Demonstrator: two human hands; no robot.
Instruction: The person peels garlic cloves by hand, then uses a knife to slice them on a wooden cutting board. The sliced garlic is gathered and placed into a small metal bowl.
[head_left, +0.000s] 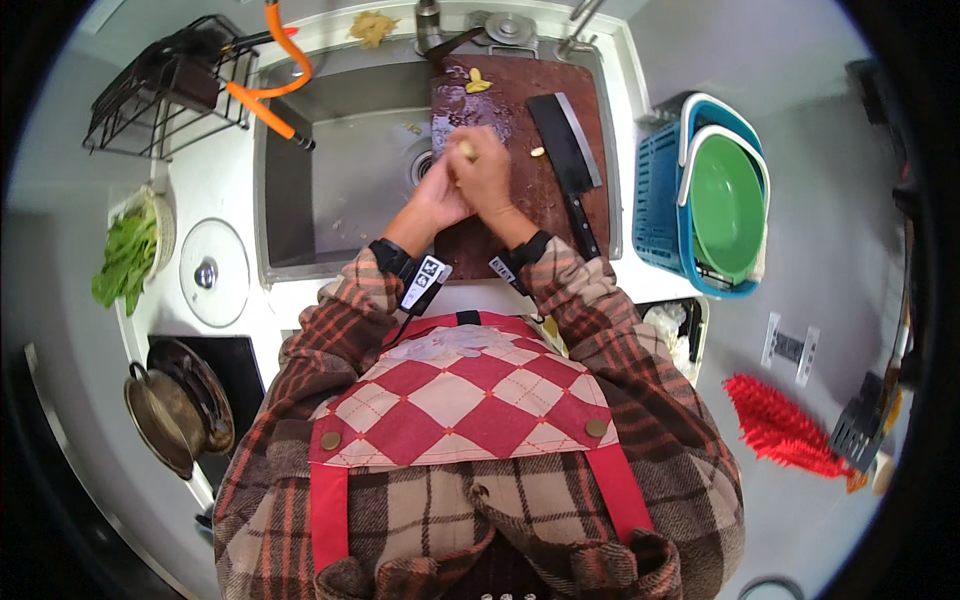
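My two hands meet above the left part of a wet, dark red-brown cutting board (517, 225). My right hand (484, 172) is curled around a small pale clove (467, 149), which shows between the fingers and looks like garlic. Pressed against it from below and the left is my left hand (439, 196); its fingers are mostly hidden, so its grip is unclear. To the right on the board lie another pale clove (537, 151) and a cleaver (566, 142) with a black handle. Yellow pieces (477, 82), possibly ginger, rest near the board's far edge.
The board covers the right side of a steel sink (360, 172). An orange hose (262, 109) hangs over the sink's left. On the left are a black wire rack (169, 97), leafy greens (124, 251), a glass lid (215, 289) and a pan (165, 412). A blue basket (660, 202) holds a green basin (726, 202).
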